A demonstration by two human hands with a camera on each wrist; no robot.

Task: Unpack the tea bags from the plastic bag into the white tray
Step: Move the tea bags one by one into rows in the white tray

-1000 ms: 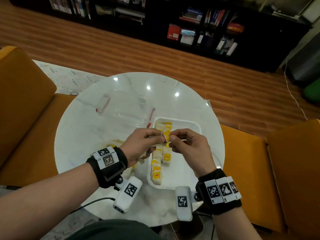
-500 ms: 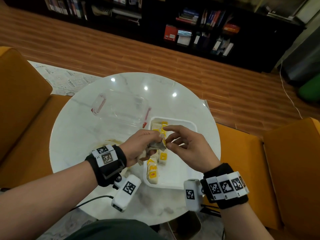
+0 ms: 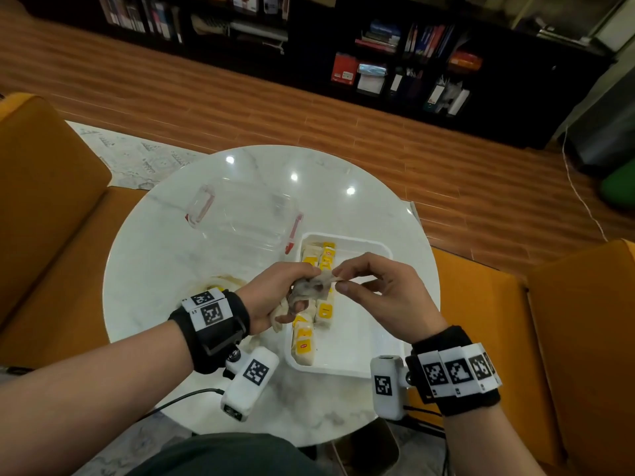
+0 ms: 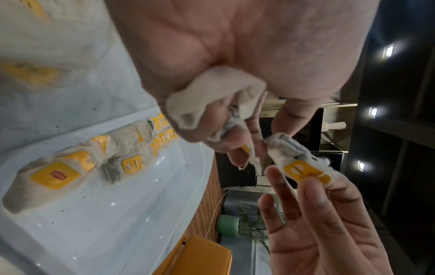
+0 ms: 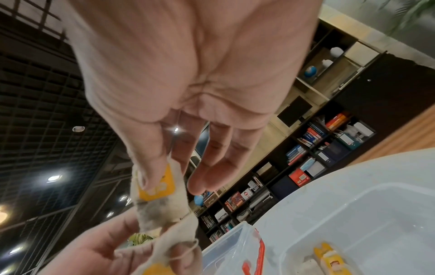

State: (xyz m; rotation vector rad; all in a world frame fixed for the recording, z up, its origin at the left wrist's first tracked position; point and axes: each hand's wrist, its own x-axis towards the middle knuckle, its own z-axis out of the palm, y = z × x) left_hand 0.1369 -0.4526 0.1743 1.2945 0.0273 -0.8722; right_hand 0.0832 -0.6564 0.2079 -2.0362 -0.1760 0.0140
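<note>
My left hand [image 3: 297, 290] hovers over the white tray [image 3: 364, 352] and grips a small bundle of beige tea bags [image 4: 212, 100] in its curled fingers. My right hand [image 3: 340, 280] pinches one tea bag [image 4: 303, 167] by its yellow-tagged end between thumb and index finger, its other fingers spread. That bag [image 5: 160, 204] still touches the left hand's bundle. Several tea bags with yellow tags [image 3: 304, 341] lie in a row along the tray's left side. Behind my left wrist, something yellowish on the table [image 3: 220, 281] is partly hidden, perhaps the plastic bag.
A clear plastic box with red clips [image 3: 247, 218] stands on the round white marble table [image 3: 154, 255], just left of and beyond the tray. Orange seats [image 3: 44, 207] flank the table. Dark bookshelves [image 3: 395, 46] line the far wall.
Both hands pinched one yellow-tagged bag together a second ago. Now the left hand grips the bundle lower over the tray, and the right hand has drawn one bag a little to the right.
</note>
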